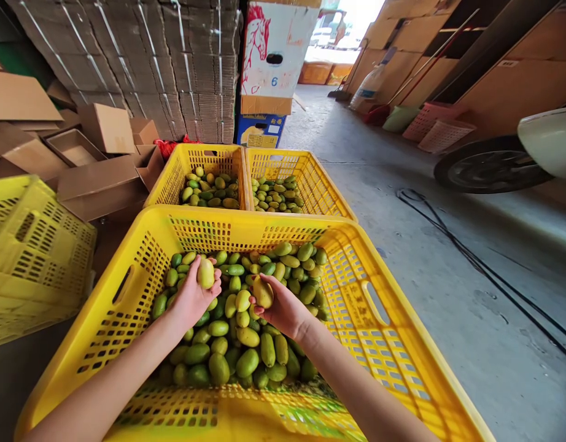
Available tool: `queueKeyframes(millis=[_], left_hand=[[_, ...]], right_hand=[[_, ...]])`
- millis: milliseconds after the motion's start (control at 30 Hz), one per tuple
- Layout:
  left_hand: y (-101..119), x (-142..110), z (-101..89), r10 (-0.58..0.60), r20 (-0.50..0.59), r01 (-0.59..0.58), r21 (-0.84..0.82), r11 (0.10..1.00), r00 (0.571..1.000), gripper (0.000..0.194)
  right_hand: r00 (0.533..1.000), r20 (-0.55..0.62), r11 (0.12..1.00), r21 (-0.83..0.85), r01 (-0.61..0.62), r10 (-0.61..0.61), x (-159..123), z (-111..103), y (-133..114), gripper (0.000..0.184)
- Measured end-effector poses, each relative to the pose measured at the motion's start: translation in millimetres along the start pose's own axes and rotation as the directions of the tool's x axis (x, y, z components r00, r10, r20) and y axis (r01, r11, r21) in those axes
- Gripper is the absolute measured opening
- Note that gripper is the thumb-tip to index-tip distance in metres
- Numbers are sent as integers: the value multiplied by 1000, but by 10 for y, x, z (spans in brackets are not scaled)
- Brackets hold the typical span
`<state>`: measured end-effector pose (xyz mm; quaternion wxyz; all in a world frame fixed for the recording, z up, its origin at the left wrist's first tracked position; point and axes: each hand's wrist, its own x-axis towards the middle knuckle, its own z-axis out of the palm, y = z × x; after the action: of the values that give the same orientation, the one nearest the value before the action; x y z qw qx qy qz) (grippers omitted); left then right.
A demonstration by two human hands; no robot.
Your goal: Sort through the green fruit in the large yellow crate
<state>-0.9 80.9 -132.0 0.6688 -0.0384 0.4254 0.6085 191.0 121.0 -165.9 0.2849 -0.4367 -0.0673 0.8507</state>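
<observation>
- Left hand [195,294]: thumb and fingers closed around a pale yellow-green, smooth oval fruit [205,274]; raised above the pile.
- Right hand [283,313]: thumb and fingers closed around a dull yellow, brown-tinged oval fruit [263,293], level with the left grip and well apart from it.
- Below both grips: a heap of green and yellow-green oval fruits [247,363] inside a wide yellow perforated plastic crate [246,233].
- Beyond the grips: two yellow slotted plastic crates [326,184], side by side, each part-filled with similar fruits.
- Left of the grips: brown cardboard boxes [101,187].
</observation>
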Motion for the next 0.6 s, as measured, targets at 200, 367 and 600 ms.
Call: queueKeyframes(millis=[200, 367, 600], left_hand=[[35, -37, -15, -38, 12, 39, -26, 999, 999, 36], [45, -42, 2, -94, -7, 94, 76, 993, 996, 25], [-64, -17, 10, -50, -43, 60, 291, 955, 998, 19]], right_hand=[[997, 17, 997, -25, 72, -71, 43, -51, 8, 27], [993, 40, 994, 38, 106, -108, 33, -31, -31, 10], [986, 50, 984, 87, 155, -160, 1, 13, -36, 13]])
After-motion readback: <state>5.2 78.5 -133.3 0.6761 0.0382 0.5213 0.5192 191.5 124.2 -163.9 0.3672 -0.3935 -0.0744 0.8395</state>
